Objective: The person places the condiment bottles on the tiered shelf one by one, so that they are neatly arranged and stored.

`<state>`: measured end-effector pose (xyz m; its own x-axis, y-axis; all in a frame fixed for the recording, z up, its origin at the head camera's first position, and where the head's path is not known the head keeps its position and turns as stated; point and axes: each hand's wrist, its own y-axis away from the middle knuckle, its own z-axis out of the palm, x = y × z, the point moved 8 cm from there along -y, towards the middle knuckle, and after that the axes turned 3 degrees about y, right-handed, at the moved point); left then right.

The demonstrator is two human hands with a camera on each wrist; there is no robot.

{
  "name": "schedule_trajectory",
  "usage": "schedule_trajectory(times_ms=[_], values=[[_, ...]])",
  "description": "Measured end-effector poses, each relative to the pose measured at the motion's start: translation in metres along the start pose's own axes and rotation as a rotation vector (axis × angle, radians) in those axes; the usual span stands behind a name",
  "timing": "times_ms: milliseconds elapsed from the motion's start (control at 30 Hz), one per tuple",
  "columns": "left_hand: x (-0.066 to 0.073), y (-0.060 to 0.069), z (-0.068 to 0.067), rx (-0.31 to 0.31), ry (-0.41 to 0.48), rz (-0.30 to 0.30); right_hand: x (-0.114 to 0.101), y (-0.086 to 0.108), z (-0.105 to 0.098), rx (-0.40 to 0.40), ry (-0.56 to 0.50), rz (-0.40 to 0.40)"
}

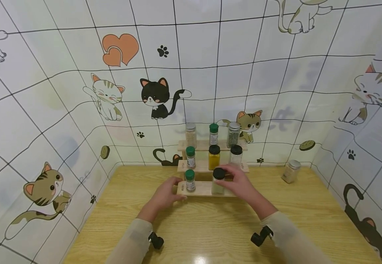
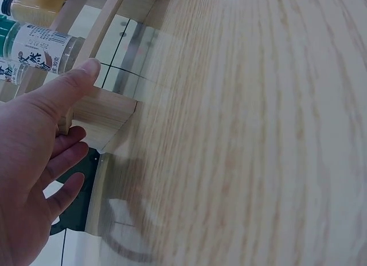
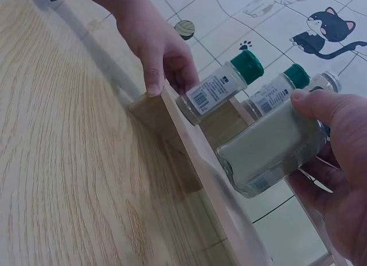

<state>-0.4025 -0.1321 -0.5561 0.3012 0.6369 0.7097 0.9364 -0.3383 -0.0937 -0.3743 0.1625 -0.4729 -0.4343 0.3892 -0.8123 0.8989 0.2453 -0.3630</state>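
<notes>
A three-tier wooden rack [image 1: 200,189] stands on the table with spice jars on its steps. My left hand [image 1: 164,194] grips the left end of its lowest tier, the thumb [image 2: 80,77] on the front board and the other fingers round the side. My right hand [image 1: 238,183] holds a clear jar [image 3: 275,145] with a black lid [image 1: 219,173] and pale contents between thumb and fingers. This jar is at the lowest tier, right of a green-capped spice jar [image 1: 190,181]. Whether its base touches the board I cannot tell.
On the middle tier are a green-capped jar [image 1: 190,157], a yellow-filled jar [image 1: 214,158] and a black-lidded jar [image 1: 236,156]. The top tier bears several more. Another jar [image 1: 291,171] stands apart at the table's back right. Cat-printed sheeting [image 1: 197,88] encloses the table.
</notes>
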Motion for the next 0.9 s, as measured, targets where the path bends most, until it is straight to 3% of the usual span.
schedule_trajectory(times_ms=[267, 533, 900], values=[[-0.001, -0.001, 0.000, -0.007, -0.012, 0.002, 0.005, -0.006, 0.010, 0.000, -0.012, 0.005], [-0.002, 0.000, 0.002, -0.012, -0.015, 0.004, 0.007, -0.001, 0.016, -0.019, 0.036, 0.064], [0.001, 0.001, 0.000, 0.001, -0.022, 0.004, 0.007, -0.001, 0.018, 0.003, 0.025, 0.033]])
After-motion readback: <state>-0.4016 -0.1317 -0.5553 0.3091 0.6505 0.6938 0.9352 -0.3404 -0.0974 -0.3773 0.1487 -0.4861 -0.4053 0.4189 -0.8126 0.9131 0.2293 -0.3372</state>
